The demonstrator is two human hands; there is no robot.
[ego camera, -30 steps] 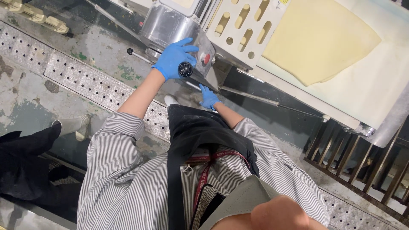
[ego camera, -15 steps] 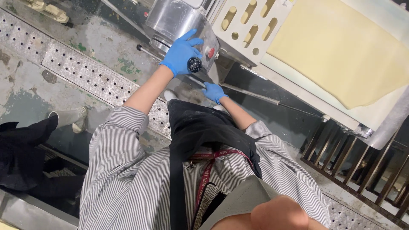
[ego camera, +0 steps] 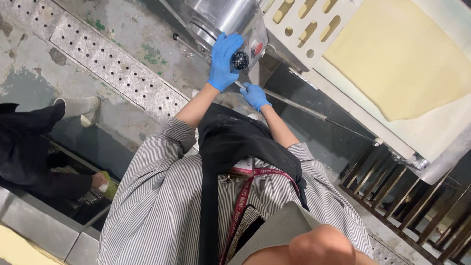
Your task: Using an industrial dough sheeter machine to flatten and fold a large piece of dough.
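Here two gloved hands work: left hand (ego camera: 223,61) grasps one black knob (ego camera: 240,60), right hand (ego camera: 255,95) clenches one rod (ego camera: 304,109).

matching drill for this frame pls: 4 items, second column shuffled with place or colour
Things:
1. left hand
2. right hand
3. dough sheet
4. floor drain grate

Places or colours:
A. pale yellow, lying flat on the machine's belt
B. perforated metal strip set in the floor
C. blue glove, on the black knob
D. blue glove, lower, at the thin metal rod

Pairs: 1-C, 2-D, 3-A, 4-B
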